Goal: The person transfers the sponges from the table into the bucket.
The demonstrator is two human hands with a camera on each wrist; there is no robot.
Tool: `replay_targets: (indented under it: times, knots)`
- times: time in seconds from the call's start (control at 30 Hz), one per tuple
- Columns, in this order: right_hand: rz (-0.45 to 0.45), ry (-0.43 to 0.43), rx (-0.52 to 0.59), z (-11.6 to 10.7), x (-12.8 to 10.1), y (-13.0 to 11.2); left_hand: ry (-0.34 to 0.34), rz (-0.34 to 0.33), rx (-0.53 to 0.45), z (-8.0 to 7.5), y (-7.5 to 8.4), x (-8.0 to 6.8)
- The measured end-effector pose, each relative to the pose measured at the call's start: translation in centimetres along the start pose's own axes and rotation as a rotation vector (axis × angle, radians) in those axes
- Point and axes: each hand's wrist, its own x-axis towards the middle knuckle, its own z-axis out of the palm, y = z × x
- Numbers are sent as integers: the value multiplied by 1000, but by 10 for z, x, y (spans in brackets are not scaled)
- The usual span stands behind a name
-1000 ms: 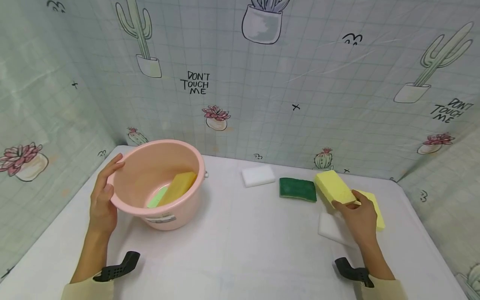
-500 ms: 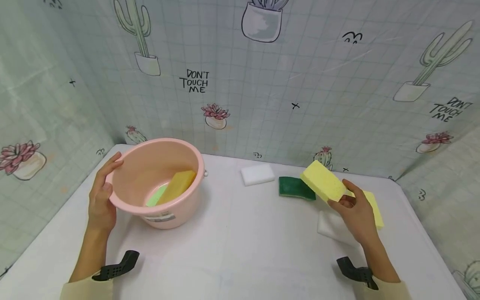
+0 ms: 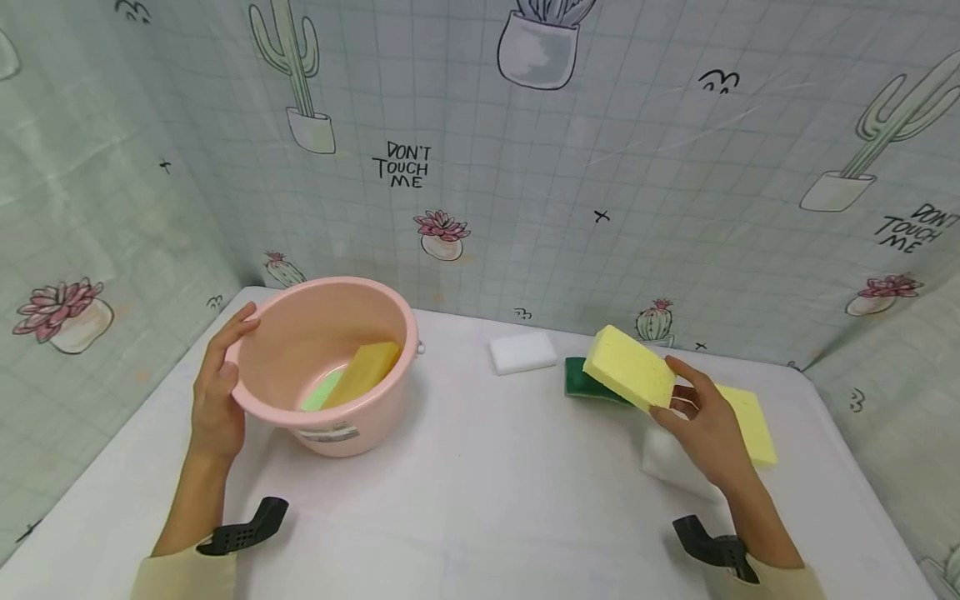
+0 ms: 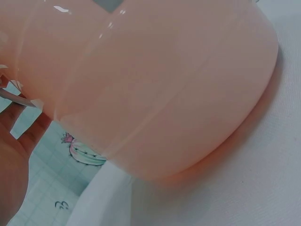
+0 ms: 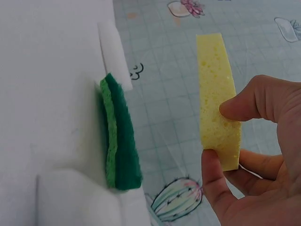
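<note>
My left hand (image 3: 216, 404) holds the side of a pink bucket (image 3: 367, 432), its fingertips over the rim. Inside the bucket lie a dark yellow sponge (image 3: 363, 372) and a light green piece (image 3: 322, 390). My right hand (image 3: 705, 427) pinches a pale yellow sponge (image 3: 628, 367) between thumb and fingers, raised above the table. In the right wrist view this sponge (image 5: 216, 89) stands on edge in the grip, with a green scouring sponge (image 5: 115, 136) lying beyond it. The left wrist view shows the bucket's wall (image 4: 155, 89) with fingers (image 4: 35, 134) against it.
A white sponge (image 3: 522, 352) lies at the back of the white table (image 3: 480, 500). Another white block (image 3: 675, 467) and a second pale yellow sponge (image 3: 753, 427) lie near my right hand. Patterned cloth (image 3: 525, 167) walls stand around the table.
My right hand has lifted the pale yellow sponge off the spot beside the other one and moved it left, over the green scouring sponge. The left hand still holds the bucket.
</note>
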Motion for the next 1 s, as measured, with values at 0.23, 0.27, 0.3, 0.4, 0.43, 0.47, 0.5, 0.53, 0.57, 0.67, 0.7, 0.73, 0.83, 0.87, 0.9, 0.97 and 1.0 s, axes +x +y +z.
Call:
replay_targets:
  times: [0.23,0.27,0.3,0.4,0.43,0.47,0.5,0.53,0.57,0.67,0.7,0.73,0.83,0.87,0.9,0.97,1.0]
  knots:
    - [-165,-40,67,11,14,-25,5,6,-13,-1,1,-1]
    - [-189,-45,75,13,16,-30,7,5,-20,-1,2,-1]
    - [-211,-50,87,16,18,-34,8,3,-25,-1,2,-1]
    - [-263,-77,107,22,24,-47,7,10,-39,0,2,0]
    - [-274,-86,111,24,25,-51,6,13,-41,0,2,0]
    - [-287,-95,116,25,27,-56,5,14,-41,0,2,0]
    - [-301,-104,123,27,29,-61,3,16,-39,0,1,0]
    - [-314,-114,132,28,30,-66,2,17,-38,0,1,-1]
    - [-327,-123,142,29,32,-71,0,18,-35,0,1,-1]
    - [-376,-150,170,32,37,-87,-4,13,-44,0,0,0]
    - [-389,-160,182,33,38,-92,-5,11,-46,1,0,0]
    - [-403,-171,190,34,40,-97,-5,10,-52,1,0,0]
    - [-437,-201,199,37,43,-112,-4,5,-61,2,-1,0]
    - [-447,-210,203,38,44,-117,-3,4,-60,2,-1,0]
    - [-456,-215,200,39,45,-122,-3,2,-59,2,-1,0]
    - [-474,-223,191,42,47,-131,-1,-2,-56,2,-1,0]
    - [-481,-225,184,43,48,-136,-1,-2,-55,3,-1,0]
